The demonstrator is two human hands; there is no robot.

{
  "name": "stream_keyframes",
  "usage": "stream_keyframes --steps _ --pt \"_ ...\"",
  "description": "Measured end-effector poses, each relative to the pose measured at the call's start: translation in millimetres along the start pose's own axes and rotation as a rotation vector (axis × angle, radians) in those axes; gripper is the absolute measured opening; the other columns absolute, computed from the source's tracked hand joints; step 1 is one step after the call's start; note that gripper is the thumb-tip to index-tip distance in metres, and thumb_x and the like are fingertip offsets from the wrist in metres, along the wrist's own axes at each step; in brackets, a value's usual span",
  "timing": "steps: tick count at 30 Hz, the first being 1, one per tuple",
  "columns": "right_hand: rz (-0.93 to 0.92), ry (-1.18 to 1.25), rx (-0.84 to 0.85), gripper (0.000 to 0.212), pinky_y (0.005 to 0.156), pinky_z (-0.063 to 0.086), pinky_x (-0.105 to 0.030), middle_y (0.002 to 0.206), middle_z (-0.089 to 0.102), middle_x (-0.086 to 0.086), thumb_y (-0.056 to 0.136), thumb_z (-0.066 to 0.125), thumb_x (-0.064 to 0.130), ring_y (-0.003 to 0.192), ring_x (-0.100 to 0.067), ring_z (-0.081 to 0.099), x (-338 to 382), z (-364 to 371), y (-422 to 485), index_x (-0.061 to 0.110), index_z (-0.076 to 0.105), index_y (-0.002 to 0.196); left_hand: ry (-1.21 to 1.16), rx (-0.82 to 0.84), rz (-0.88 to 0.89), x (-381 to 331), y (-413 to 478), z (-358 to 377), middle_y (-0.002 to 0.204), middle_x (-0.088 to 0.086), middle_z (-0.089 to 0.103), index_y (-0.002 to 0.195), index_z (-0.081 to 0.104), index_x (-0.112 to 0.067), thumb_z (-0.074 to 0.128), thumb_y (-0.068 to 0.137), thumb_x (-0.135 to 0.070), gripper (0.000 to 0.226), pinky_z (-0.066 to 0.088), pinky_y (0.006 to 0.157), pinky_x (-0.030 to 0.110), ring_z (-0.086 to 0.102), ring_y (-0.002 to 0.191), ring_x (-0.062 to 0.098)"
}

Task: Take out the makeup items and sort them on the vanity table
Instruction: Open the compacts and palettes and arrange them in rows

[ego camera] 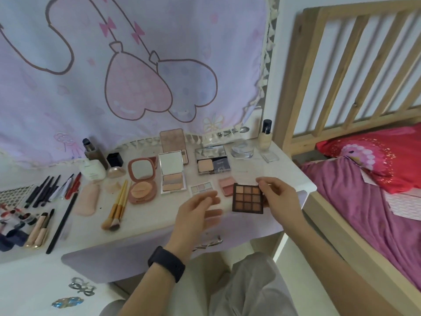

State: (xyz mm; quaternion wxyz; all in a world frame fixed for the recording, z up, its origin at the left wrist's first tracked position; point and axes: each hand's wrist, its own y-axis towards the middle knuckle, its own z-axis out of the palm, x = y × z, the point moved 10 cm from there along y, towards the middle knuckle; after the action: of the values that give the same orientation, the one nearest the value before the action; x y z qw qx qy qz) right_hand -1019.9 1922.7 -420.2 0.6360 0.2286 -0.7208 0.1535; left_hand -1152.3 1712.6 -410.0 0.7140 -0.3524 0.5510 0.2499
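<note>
Bedroom: bed (364, 201), vanity table (262, 169).

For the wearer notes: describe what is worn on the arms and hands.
Both forearms are bare, with no sleeves in view. The left wrist carries a wide black band, like a watch strap. The left hand and right hand wear no gloves; no rings show.

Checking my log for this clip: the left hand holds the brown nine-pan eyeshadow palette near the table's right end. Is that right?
Wrong hand. The head view shows the right hand pinching the brown nine-pan eyeshadow palette near the table's right end; the left hand, above the black wristband, is open and holds nothing.
</note>
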Motion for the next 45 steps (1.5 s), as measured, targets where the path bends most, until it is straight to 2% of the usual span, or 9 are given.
stream_keyframes --steps 7,13,20,22,25,29,32,37,45 --pt "-0.017 -0.402 0.059 0.013 0.086 0.046 -0.025 0.099 0.074 0.011 0.096 0.065 0.032 0.100 -0.011 0.066 6.0 -23.7 58.2 0.030 0.077 0.101 0.346 -0.245 0.256 -32.8 17.9 -55.5 0.092 -0.015 0.072 0.100 0.070 -0.032 0.053 0.100 -0.015 0.023 0.057 0.075 0.034 0.069 0.089 0.016" --pt "-0.070 -0.657 0.142 0.023 0.086 0.041 -0.021 0.112 0.075 0.007 0.098 0.061 0.036 0.107 -0.016 0.065 15.8 -9.6 73.5 0.027 0.077 0.111 0.659 -0.116 0.435 -59.0 24.2 -1.1 0.101 -0.021 0.067 0.104 0.067 -0.035 0.057 0.097 -0.019 0.020 0.044 0.073 0.008 0.059 0.090 -0.007" --pt "-0.082 -0.584 0.047 0.038 0.089 0.042 -0.020 0.121 0.070 0.005 0.096 0.061 0.037 0.099 -0.011 0.065 18.3 -24.0 59.5 0.025 0.066 0.132 0.927 0.066 0.479 -66.1 49.5 70.2 0.124 -0.013 0.053 0.123 0.058 -0.038 0.057 0.095 -0.024 0.031 0.034 0.081 0.006 0.052 0.100 -0.004" --pt "-0.118 -0.528 0.088 0.050 0.087 0.043 -0.019 0.122 0.063 0.012 0.092 0.067 0.044 0.094 -0.002 0.061 13.6 -22.4 46.4 0.030 0.057 0.138 1.054 0.083 0.506 -69.1 59.2 83.6 0.130 -0.008 0.050 0.131 0.052 -0.036 0.056 0.095 -0.028 0.038 0.039 0.093 0.015 0.050 0.113 0.004" --pt "-0.197 -0.539 0.183 0.080 0.099 0.034 -0.019 0.137 0.045 0.016 0.082 0.075 0.054 0.125 -0.005 0.043 3.8 -11.1 23.4 0.033 0.039 0.150 1.285 0.076 0.548 -75.3 78.6 101.3 0.139 -0.001 0.051 0.143 0.044 -0.032 0.054 0.096 -0.037 0.049 0.040 0.106 0.034 0.039 0.132 0.019" --pt "-0.196 -0.559 0.160 0.097 0.107 0.019 -0.008 0.139 0.032 0.017 0.075 0.081 0.055 0.138 0.001 0.022 -7.2 -7.5 15.6 0.028 0.032 0.155 1.456 0.113 0.552 -72.3 104.5 119.3 0.135 -0.005 0.059 0.144 0.046 -0.029 0.047 0.099 -0.044 0.047 0.043 0.101 0.040 0.048 0.126 0.021" --pt "-0.141 -0.520 0.104 0.096 0.095 0.014 0.007 0.140 0.033 0.015 0.074 0.080 0.061 0.127 0.011 0.027 -14.6 -9.7 16.1 0.033 0.033 0.153 1.438 0.075 0.582 -76.9 111.2 122.9 0.119 -0.006 0.068 0.134 0.058 -0.031 0.046 0.102 -0.034 0.034 0.049 0.093 0.039 0.058 0.111 0.020" --pt "-0.164 -0.564 0.052 0.095 0.113 0.025 -0.014 0.143 0.040 0.011 0.073 0.074 0.070 0.137 -0.002 0.033 -13.8 -7.1 15.3 0.030 0.039 0.152 1.330 0.102 0.569 -80.4 126.5 120.5 0.112 -0.008 0.073 0.124 0.067 -0.030 0.051 0.100 -0.027 0.029 0.053 0.090 0.035 0.065 0.103 0.014" --pt "-0.176 -0.615 -0.022 0.094 0.109 0.021 -0.014 0.140 0.047 0.007 0.074 0.072 0.070 0.136 -0.006 0.031 -5.6 -5.8 18.0 0.029 0.041 0.152 1.336 0.215 0.516 -79.7 149.5 120.0 0.101 -0.012 0.072 0.116 0.069 -0.032 0.052 0.099 -0.032 0.024 0.050 0.087 0.028 0.065 0.095 0.011"
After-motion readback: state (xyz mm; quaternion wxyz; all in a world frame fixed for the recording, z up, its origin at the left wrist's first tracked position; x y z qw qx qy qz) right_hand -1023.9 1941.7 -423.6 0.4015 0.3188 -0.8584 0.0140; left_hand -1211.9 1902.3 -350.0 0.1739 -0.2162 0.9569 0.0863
